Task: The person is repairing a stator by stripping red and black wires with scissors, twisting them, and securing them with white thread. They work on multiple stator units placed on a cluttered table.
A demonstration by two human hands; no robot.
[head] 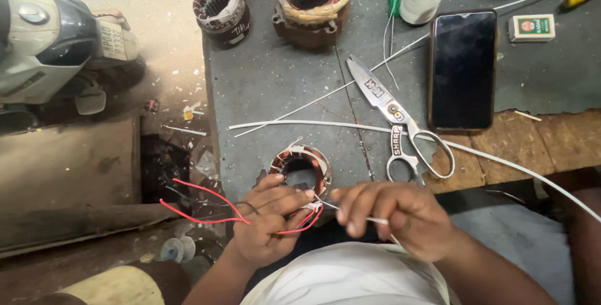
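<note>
Left hand [266, 227]: grips red wires [206, 208], touching stator [300, 170] just ahead.
Right hand [400, 217]: pinches white sleeve [366, 219], lengthwise toward stator.

A grey-topped bench [275, 80] fills the upper view, its near right edge worn down to bare brown wood [532, 142]. To its left lies a dusty, littered floor [169, 42] in bright light, where a parked white scooter [50, 36] stands beside a wooden plank [69, 161].
</note>
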